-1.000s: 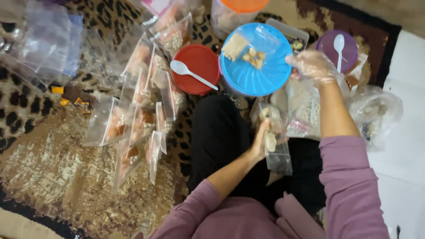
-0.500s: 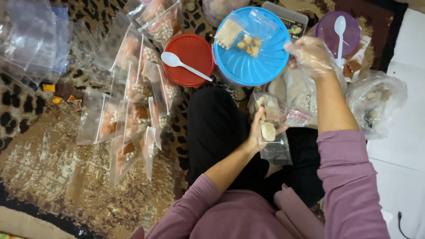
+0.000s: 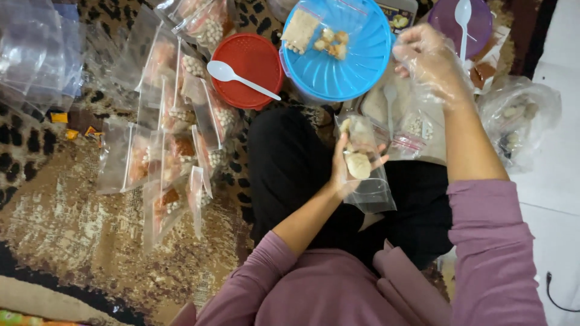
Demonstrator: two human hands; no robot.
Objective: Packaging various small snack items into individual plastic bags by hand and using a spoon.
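Head view: the left hand (image 3: pixel 345 166) is gripping a clear zip bag (image 3: pixel 364 166) holding pale snacks over the lap, while the gloved right hand (image 3: pixel 430 63) is hovering half-curled beside the blue lid (image 3: pixel 356 66).

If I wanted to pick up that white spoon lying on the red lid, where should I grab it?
Probably by the handle. The white spoon lies flat across the red lid, bowl toward the upper left and slim handle running toward the lower right, its tip near the lid's edge. Coming from above at that lower right end, pinching the handle's two long sides, looks easiest; the blue lid sits close on that side.
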